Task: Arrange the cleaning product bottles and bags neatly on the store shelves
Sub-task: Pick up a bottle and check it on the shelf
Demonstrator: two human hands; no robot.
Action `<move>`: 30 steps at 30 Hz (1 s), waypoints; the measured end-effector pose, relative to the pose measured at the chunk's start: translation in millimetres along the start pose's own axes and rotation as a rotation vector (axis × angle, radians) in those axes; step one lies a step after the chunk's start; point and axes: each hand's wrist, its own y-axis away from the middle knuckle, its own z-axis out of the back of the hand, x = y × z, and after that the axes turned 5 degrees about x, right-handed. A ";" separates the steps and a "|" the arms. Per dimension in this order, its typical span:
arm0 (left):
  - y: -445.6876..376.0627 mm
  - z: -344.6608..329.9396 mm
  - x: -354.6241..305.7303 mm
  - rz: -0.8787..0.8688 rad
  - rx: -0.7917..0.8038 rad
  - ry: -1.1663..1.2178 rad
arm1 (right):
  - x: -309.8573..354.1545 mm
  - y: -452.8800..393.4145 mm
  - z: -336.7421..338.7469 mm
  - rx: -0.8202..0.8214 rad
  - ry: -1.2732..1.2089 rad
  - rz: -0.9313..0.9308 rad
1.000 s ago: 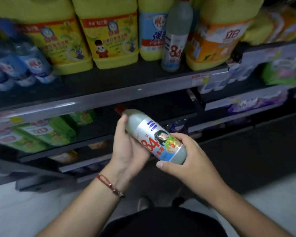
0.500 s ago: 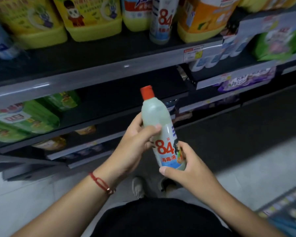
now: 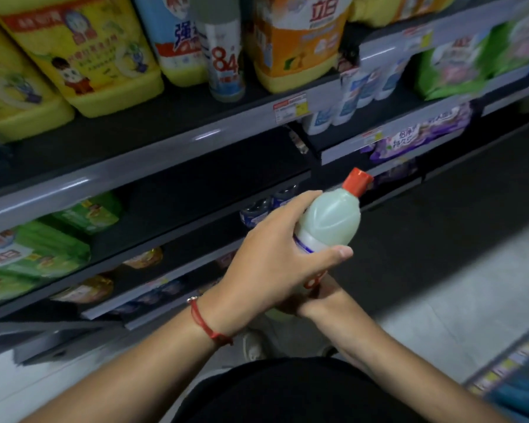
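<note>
Bottle (image 3: 327, 222) with a red cap (image 3: 357, 181) sat in both hands in front of the lower shelves, tilted with its cap up and to the right, probably so it could be stood beside the matching bottle (image 3: 225, 59) on the upper shelf (image 3: 165, 145). The left hand (image 3: 275, 261) wrapped its fingers and thumb around the body from above. The right hand (image 3: 321, 296) sat beneath the base, mostly hidden; its grip could not be judged.
</note>
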 end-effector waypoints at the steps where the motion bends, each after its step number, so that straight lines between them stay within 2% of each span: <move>1: -5.6 -6.1 -5.6 -0.008 0.008 -0.002 | 1.6 3.6 10.1 -0.007 -0.013 -0.003; 6: -40.9 -48.3 -42.6 -0.022 0.100 0.122 | 5.8 25.2 79.3 -0.051 0.024 -0.007; 13: -107.5 -141.5 -97.0 0.128 0.276 0.484 | -8.6 63.8 218.1 -0.325 0.119 0.099; 22: -176.6 -274.1 -171.2 0.179 0.546 0.538 | -25.9 119.1 370.5 -0.629 0.241 0.147; 26: -198.1 -305.1 -197.9 0.142 0.583 0.518 | -20.4 130.8 410.3 -0.671 0.273 0.171; 30: -220.6 -321.4 -213.6 0.078 0.566 0.465 | -8.9 127.6 439.4 -0.638 0.299 0.143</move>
